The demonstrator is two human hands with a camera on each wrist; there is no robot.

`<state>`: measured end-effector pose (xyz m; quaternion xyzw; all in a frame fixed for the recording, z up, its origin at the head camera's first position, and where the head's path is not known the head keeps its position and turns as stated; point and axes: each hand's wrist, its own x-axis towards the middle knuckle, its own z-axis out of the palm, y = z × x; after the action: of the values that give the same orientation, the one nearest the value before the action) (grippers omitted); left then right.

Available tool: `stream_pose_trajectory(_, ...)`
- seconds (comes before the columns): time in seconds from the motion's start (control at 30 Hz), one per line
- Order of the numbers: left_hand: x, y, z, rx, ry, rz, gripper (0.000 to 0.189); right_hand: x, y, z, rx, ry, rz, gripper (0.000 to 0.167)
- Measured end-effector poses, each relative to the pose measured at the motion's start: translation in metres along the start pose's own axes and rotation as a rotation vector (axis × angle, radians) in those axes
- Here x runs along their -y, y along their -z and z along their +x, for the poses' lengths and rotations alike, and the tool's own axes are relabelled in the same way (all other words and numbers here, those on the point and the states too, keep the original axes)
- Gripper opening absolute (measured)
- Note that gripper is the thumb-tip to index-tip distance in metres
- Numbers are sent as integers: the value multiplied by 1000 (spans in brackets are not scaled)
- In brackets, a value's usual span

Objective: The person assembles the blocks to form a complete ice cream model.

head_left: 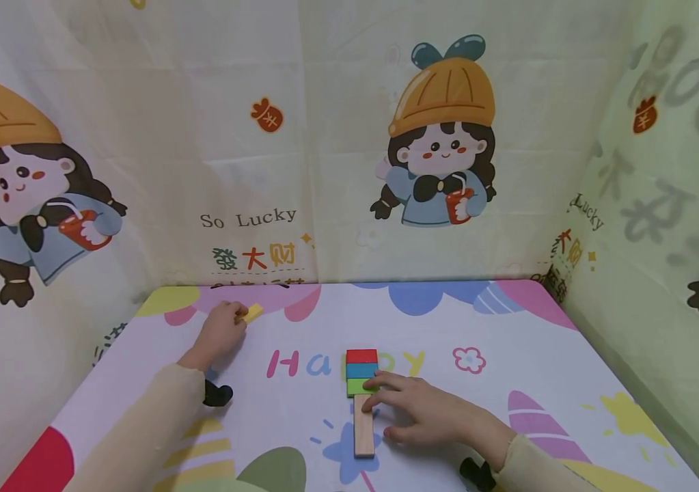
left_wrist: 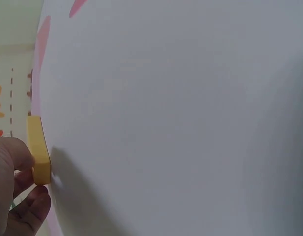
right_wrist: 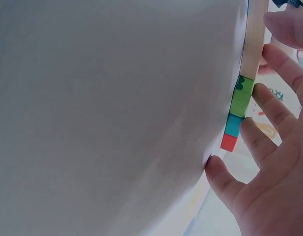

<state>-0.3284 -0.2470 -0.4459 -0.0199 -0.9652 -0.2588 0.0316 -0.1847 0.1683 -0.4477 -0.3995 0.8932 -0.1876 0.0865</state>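
At the back left of the table, my left hand (head_left: 221, 333) pinches a small yellow block (head_left: 253, 313) between thumb and fingers. The left wrist view shows this yellow block (left_wrist: 39, 147) as a slim bar above the white surface. In mid-table a red block (head_left: 361, 356), a blue block (head_left: 361, 370) and a green block (head_left: 355, 387) lie side by side in a column. A long plain wooden block (head_left: 363, 432) extends from the green one towards me. My right hand (head_left: 432, 410) has its fingers spread, with fingertips touching the green and wooden blocks along their right side.
The table (head_left: 300, 410) wears a white cover printed with bright shapes and letters. Cream curtains (head_left: 337, 171) with cartoon figures hang behind it and along both sides. A black strap piece (head_left: 218, 394) shows under the left wrist, another black piece (head_left: 477, 473) by the right.
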Motion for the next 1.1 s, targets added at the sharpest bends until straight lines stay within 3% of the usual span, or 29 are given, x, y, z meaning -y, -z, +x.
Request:
stream_pose_trajectory(0.3, -13, -14, 4, 6, -65, -4, 29, 0, 0, 1, 7, -5, 9, 42)
stream_pose_trajectory(1.1, -51, -35, 4, 39, -60, -125, 26, -2, 0, 1, 8, -12, 14, 42)
